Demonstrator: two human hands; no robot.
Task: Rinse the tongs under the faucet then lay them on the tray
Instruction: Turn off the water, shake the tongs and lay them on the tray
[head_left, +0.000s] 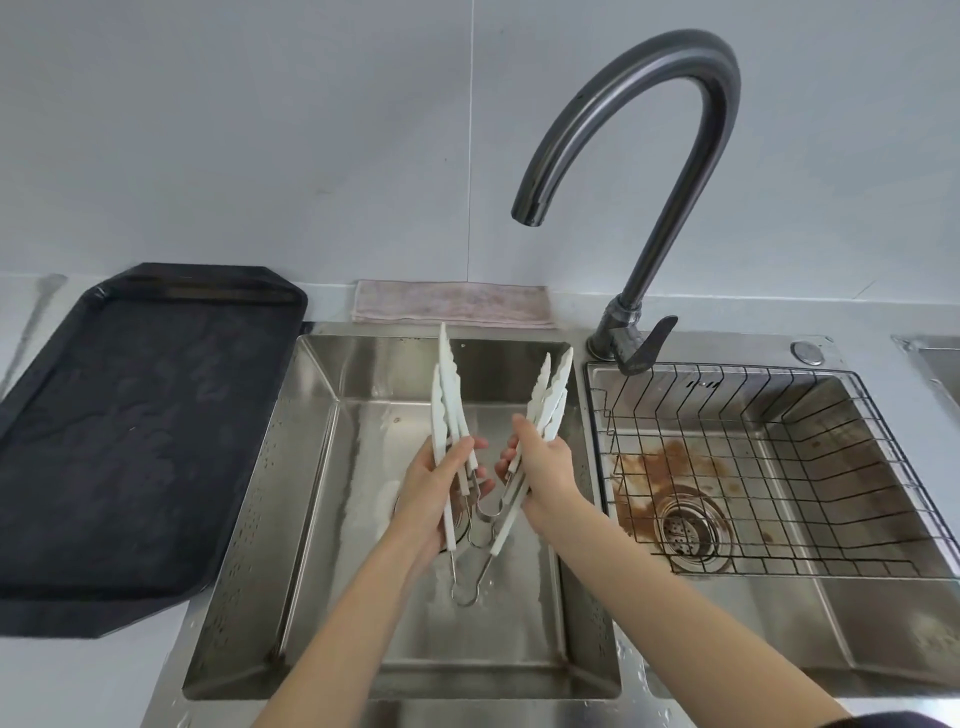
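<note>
Over the left sink basin (311, 467) I hold two bunches of white-tipped tongs with metal wire handles. My left hand (436, 493) grips one bunch of tongs (448, 400), tips pointing up and away. My right hand (545, 467) grips the other bunch of tongs (550, 395), tips leaning right. Their wire loops hang down between my wrists. The dark curved faucet (649, 156) arches above, its spout over the basin's far right; no water is visibly running. The black tray (130, 441) lies on the counter at the left, wet and bare.
A right sink basin holds a black wire rack (779, 467) over a rust-stained bottom and drain (685, 525). A folded pinkish cloth (452, 304) lies behind the left basin. The faucet lever (649, 348) sits between the basins. A grey wall stands behind.
</note>
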